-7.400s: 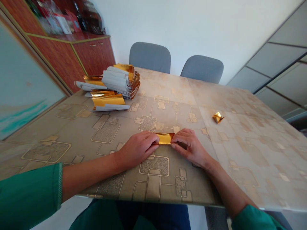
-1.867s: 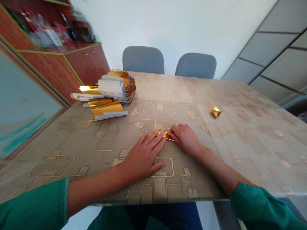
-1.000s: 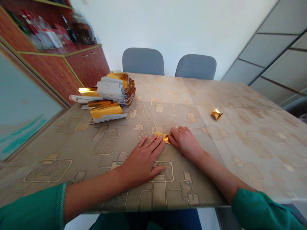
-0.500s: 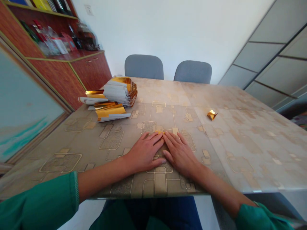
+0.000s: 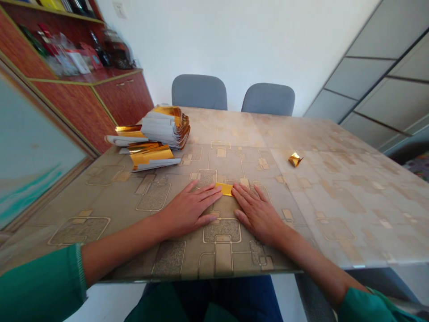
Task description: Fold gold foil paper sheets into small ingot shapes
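A small folded strip of gold foil paper [image 5: 224,189] lies flat on the patterned table [image 5: 187,255] in front of me. My left hand [image 5: 192,205] rests palm down, its outstretched fingertips touching the strip's left end. On the other side, my right hand [image 5: 257,210] lies flat with its fingertips on the right end. Both hands are open, thumbs out to the side, and the middle of the strip shows between them. Fingers cover the two ends.
A tall stack of gold and white paper sheets [image 5: 164,129] stands at the back left, with a loose gold sheet bundle [image 5: 150,156] before it. One folded gold foil piece [image 5: 295,159] sits on the right. Two grey chairs [image 5: 199,93] stand behind the table.
My left hand has slid left, away from the right hand, uncovering the middle of the gold strip. The right hand has stayed nearly in place.
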Demonstrator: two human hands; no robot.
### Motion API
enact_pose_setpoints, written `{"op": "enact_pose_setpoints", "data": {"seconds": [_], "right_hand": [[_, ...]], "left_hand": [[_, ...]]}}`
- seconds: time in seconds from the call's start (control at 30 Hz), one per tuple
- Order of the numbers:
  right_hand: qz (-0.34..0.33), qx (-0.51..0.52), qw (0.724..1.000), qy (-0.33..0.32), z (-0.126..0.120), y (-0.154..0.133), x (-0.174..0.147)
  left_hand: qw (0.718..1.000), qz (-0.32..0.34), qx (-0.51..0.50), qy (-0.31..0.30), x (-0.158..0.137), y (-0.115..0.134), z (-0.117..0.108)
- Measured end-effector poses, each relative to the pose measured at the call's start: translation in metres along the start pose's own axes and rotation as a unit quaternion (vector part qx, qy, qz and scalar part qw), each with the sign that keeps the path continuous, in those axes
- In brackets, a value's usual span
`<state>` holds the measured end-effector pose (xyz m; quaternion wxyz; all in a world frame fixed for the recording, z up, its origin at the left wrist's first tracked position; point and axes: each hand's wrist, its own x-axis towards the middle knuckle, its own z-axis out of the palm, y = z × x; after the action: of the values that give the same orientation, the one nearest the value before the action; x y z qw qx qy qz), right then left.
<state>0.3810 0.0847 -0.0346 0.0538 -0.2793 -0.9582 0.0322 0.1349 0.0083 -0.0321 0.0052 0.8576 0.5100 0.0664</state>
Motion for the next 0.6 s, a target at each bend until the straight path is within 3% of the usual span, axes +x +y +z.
{"op": "enact_pose_setpoints", "data": {"seconds": [0.13,0.27,0.33,0.47,0.6], "right_hand": [[-0.007,0.004,1.0,-0.003,0.0,0.001,0.0],[-0.005,0.013,1.0,-0.001,-0.004,0.0,0.003],[-0.007,0.019,1.0,0.009,-0.007,0.002,0.006],[-0.027,0.022,0.999,0.027,-0.011,0.009,0.014],[-0.039,0.02,0.998,0.046,-0.01,0.015,0.021]], "left_hand": [[0.999,-0.011,0.017,0.048,-0.01,-0.008,-0.001],[0.994,0.007,0.037,0.105,0.006,-0.005,-0.013],[0.993,0.036,0.044,0.108,0.023,-0.002,-0.018],[0.995,0.059,0.061,0.05,0.051,0.003,-0.017],[0.992,0.064,0.096,0.06,0.057,0.003,-0.01]]}}
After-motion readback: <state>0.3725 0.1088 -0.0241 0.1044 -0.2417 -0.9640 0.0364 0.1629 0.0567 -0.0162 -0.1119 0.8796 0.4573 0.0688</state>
